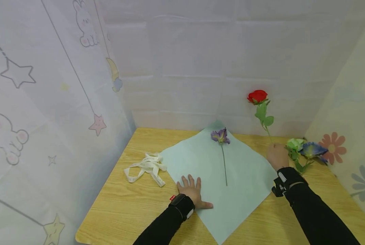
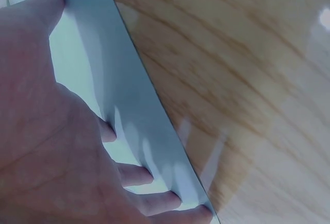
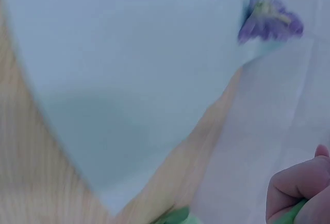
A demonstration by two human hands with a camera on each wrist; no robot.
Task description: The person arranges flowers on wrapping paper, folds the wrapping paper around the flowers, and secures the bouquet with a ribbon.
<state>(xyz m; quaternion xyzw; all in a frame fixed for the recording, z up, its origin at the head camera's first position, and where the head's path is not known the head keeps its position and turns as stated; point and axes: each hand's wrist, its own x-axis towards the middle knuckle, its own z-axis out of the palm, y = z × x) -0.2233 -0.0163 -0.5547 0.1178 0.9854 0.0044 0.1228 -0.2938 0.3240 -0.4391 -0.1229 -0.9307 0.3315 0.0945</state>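
White ribbon [image 1: 152, 165] lies looped on the tabletop [image 1: 115, 211]; left hand [image 1: 192, 193], fingers spread, rests on a pale blue sheet [image 1: 191, 156] bearing a purple flower [image 1: 220, 136]; red rose [image 1: 261, 109], raised, gripped by the curled right hand [image 1: 276, 156]; green flower [image 1: 295, 145] and blue flower [image 1: 312, 149] just beside.

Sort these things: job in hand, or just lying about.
Probably in the job:
red rose, in the right hand
pale blue sheet, under the left hand
purple flower on it

Lying aside, perhaps for later:
printed white ribbon
pale green flower
blue flower

Black sleeves [image 1: 317, 212], 2 black wrist straps [image 1: 183, 205]
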